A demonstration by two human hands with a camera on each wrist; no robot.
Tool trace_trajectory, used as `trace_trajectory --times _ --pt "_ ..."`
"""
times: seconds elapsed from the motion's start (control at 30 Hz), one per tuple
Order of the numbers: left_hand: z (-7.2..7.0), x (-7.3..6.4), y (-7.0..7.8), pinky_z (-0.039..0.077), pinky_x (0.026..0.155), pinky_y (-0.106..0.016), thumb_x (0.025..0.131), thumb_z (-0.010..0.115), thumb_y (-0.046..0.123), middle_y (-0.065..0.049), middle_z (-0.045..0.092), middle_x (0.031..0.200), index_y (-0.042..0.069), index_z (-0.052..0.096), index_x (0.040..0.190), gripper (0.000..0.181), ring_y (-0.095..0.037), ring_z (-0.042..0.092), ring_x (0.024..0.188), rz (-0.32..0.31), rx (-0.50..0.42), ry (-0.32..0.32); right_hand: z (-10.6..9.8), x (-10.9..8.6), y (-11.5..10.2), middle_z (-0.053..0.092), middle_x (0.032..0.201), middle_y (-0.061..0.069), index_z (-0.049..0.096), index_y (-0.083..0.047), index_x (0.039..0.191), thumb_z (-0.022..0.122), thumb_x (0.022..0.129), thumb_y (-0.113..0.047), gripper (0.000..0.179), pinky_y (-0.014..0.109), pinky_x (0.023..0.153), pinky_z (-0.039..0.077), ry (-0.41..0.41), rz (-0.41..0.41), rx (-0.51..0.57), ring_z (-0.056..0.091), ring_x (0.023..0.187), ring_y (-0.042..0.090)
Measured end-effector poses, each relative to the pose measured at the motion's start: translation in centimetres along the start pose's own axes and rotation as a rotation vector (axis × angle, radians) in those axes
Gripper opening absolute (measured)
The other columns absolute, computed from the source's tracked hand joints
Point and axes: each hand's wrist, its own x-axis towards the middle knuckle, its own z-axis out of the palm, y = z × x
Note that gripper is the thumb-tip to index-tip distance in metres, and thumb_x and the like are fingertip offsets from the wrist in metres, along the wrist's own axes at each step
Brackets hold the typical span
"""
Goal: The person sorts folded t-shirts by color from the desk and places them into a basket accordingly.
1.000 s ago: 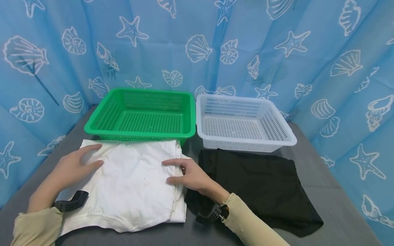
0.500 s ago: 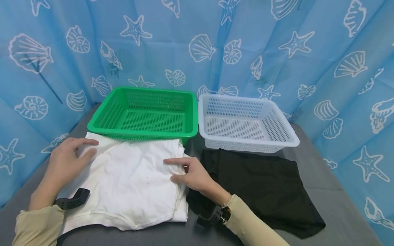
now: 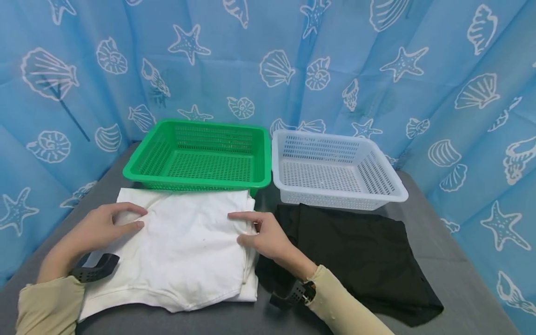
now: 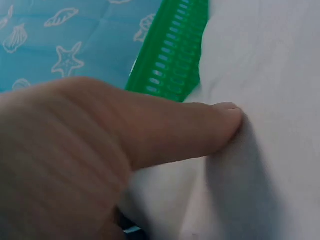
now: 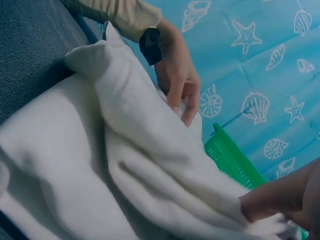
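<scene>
A folded white cloth garment [image 3: 188, 251] lies on the grey surface in front of the green basket. My left hand [image 3: 102, 228] holds its left side between thumb and fingers, the fingertips on top near the upper corner. In the left wrist view, the thumb [image 4: 185, 125] presses on the cloth, which creases beneath it. At the opposite side, my right hand [image 3: 265, 235] grips the layered edge, index finger stretched over the top and the other fingers curled. The right wrist view shows the garment's stacked folds [image 5: 150, 165] between both hands.
A green plastic basket [image 3: 197, 180] stands directly behind the garment, its inside bare. Beside it is a white basket [image 3: 339, 194], also with nothing in it. A folded black garment [image 3: 356, 260] lies at the right, partly under my right forearm. A blue shell-print curtain [image 3: 251, 56] hangs behind.
The white garment's far left corner rose with my left hand, then came back down. My right hand stays at the right edge. The view has shifted slightly.
</scene>
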Motion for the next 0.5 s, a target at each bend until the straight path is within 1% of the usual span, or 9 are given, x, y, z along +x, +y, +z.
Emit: trace_trajectory --times 0.13,0.17,0.2,0.23,0.27,0.33,0.4,0.43,0.5 --pt "-0.2 -0.1 0.0 0.035 0.053 -0.030 0.090 0.073 0.038 -0.001 0.042 0.067 0.016 0.067 0.122 0.039 -0.015 0.038 0.058 0.023 -0.098 0.098 -0.1 -0.1 0.1 0.058 0.132 -0.001 0.063 -0.013 0.133 0.066 0.081 0.010 0.056 0.028 0.068 0.042 -0.021 0.047 0.008 0.050 0.081 0.016" --pt "-0.3 -0.3 0.0 0.037 0.055 -0.029 0.090 0.073 0.039 -0.002 0.050 0.075 0.018 0.066 0.124 0.041 -0.015 0.043 0.063 0.026 -0.127 0.108 -0.1 -0.1 0.1 0.057 0.132 -0.001 0.062 -0.014 0.134 0.065 0.081 0.010 0.058 0.029 0.071 0.043 -0.029 0.055 0.013 0.051 0.088 0.016" --pt "-0.4 -0.4 -0.1 0.039 0.059 -0.026 0.091 0.072 0.040 -0.005 0.057 0.088 0.020 0.064 0.128 0.042 -0.013 0.048 0.073 0.030 -0.146 0.103 0.0 -0.1 0.1 0.057 0.132 0.000 0.062 -0.014 0.135 0.064 0.081 0.010 0.058 0.029 0.072 0.044 -0.035 0.060 0.018 0.052 0.089 0.017" --pt "-0.5 -0.6 -0.2 0.041 0.065 -0.024 0.091 0.071 0.040 -0.006 0.060 0.105 0.023 0.062 0.132 0.045 -0.012 0.051 0.086 0.037 -0.167 0.079 0.0 0.0 0.0 0.057 0.132 -0.001 0.061 -0.015 0.135 0.064 0.082 0.010 0.059 0.029 0.072 0.045 -0.041 0.064 0.021 0.053 0.089 0.018" --pt "-0.7 -0.8 -0.3 0.043 0.070 -0.024 0.092 0.070 0.040 -0.008 0.058 0.121 0.025 0.059 0.136 0.048 -0.011 0.050 0.099 0.051 -0.175 0.044 0.0 0.0 0.0 0.057 0.132 0.000 0.061 -0.015 0.135 0.063 0.082 0.009 0.059 0.030 0.073 0.046 -0.044 0.062 0.021 0.054 0.090 0.018" --pt "-1.0 -1.0 -0.6 0.045 0.078 -0.023 0.093 0.069 0.038 -0.005 0.048 0.142 0.028 0.056 0.140 0.051 -0.009 0.043 0.118 0.072 -0.184 -0.041 0.0 0.0 0.0 0.056 0.133 0.000 0.062 -0.015 0.134 0.062 0.082 0.009 0.058 0.030 0.074 0.047 -0.052 0.060 0.027 0.055 0.093 0.018" --pt "-1.1 -1.2 -0.9 0.046 0.080 -0.026 0.093 0.070 0.036 -0.006 0.048 0.143 0.028 0.056 0.141 0.051 -0.009 0.044 0.118 0.092 -0.184 -0.110 0.0 0.1 0.0 0.056 0.134 -0.001 0.063 -0.015 0.133 0.063 0.082 0.008 0.056 0.030 0.077 0.047 -0.068 0.063 0.026 0.055 0.097 0.017" --pt "-1.2 -1.2 -1.0 0.046 0.078 -0.027 0.092 0.071 0.035 -0.007 0.050 0.142 0.027 0.057 0.140 0.051 -0.011 0.047 0.114 0.101 -0.187 -0.135 0.0 0.1 0.0 0.056 0.134 -0.002 0.063 -0.016 0.133 0.065 0.083 0.006 0.054 0.030 0.077 0.048 -0.085 0.076 0.035 0.056 0.098 0.017" --pt "-1.3 -1.3 -1.1 0.045 0.075 -0.027 0.091 0.072 0.035 -0.008 0.053 0.139 0.026 0.060 0.138 0.049 -0.009 0.049 0.105 0.104 -0.174 -0.134 0.1 0.1 0.1 0.056 0.132 -0.003 0.064 -0.018 0.132 0.070 0.085 0.000 0.050 0.030 0.079 0.050 -0.120 0.106 0.042 0.058 0.099 0.016"
